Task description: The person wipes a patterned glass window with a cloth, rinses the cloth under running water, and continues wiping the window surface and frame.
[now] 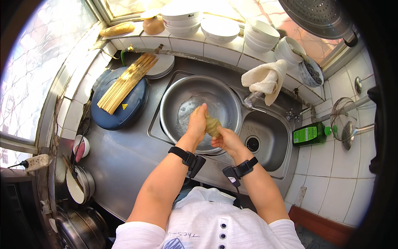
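A bunched, olive-green cloth or scrubbing pad (212,126) is held between my two hands above a large stainless steel basin (174,102). My left hand (197,121) grips its left end with the thumb up. At its lower right end, my right hand (228,139) pinches it, fingers curled underneath. Some clear water (189,107) lies in the bottom of the basin, which sits over the left bowl of the sink. The pad's underside is hidden by my fingers.
Right of the basin is a smaller sink bowl (270,137) with a drain. A cloth (267,79) hangs over the faucet (253,101). A green detergent bottle (307,133) stands by the tiled wall. Left, a bamboo stick bundle (127,84) rests on a blue lid (136,109). Bowls (183,20) line the sill.
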The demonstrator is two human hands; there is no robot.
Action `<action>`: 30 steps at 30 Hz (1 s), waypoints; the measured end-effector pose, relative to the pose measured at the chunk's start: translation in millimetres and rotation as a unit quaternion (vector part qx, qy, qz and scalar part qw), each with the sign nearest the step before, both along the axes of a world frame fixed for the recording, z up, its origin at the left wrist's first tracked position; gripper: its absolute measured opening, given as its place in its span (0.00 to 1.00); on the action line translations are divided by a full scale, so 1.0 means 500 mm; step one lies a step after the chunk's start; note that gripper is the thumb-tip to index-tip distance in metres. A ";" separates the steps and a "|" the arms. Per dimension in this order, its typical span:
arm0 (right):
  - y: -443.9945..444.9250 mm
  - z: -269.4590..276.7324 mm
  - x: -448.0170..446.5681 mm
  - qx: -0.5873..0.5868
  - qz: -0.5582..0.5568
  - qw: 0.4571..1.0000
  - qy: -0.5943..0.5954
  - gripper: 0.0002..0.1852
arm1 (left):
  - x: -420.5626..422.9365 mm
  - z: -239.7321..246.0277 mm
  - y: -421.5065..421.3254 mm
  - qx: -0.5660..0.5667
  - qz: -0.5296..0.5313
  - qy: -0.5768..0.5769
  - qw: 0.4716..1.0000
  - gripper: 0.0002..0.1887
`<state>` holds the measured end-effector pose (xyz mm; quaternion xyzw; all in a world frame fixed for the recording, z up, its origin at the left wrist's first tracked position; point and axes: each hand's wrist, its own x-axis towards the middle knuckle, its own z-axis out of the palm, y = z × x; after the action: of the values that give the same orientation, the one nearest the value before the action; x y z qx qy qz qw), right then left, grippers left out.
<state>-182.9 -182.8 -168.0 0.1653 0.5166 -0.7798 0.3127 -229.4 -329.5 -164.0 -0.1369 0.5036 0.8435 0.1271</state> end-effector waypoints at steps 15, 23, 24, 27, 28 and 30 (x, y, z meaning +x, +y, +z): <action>-0.009 0.037 0.016 0.140 0.050 0.947 0.286 0.26 | 0.079 0.002 -0.102 0.283 -0.177 -0.189 0.923 0.22; -0.003 0.076 -0.018 0.254 0.080 0.849 0.456 0.22 | 0.069 0.021 -0.092 0.128 -0.343 -0.148 0.919 0.23; 0.005 0.082 -0.022 0.295 0.091 0.835 0.456 0.19 | 0.065 0.031 -0.088 0.073 -0.371 -0.125 0.917 0.22; 0.013 0.090 -0.029 0.361 0.108 0.782 0.497 0.15 | 0.062 0.050 -0.065 -0.076 -0.377 -0.025 0.923 0.18; 0.012 0.090 -0.029 0.376 0.099 0.778 0.494 0.14 | 0.064 0.052 -0.055 -0.124 -0.362 0.027 0.924 0.18; 0.007 0.087 -0.027 0.402 0.085 0.768 0.491 0.12 | 0.066 0.050 -0.038 -0.236 -0.320 0.116 0.910 0.18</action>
<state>-196.6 -179.0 -124.6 -0.1743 0.8779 -0.4458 -0.0139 -196.1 -348.5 -139.0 0.1040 0.7157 0.6245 0.2950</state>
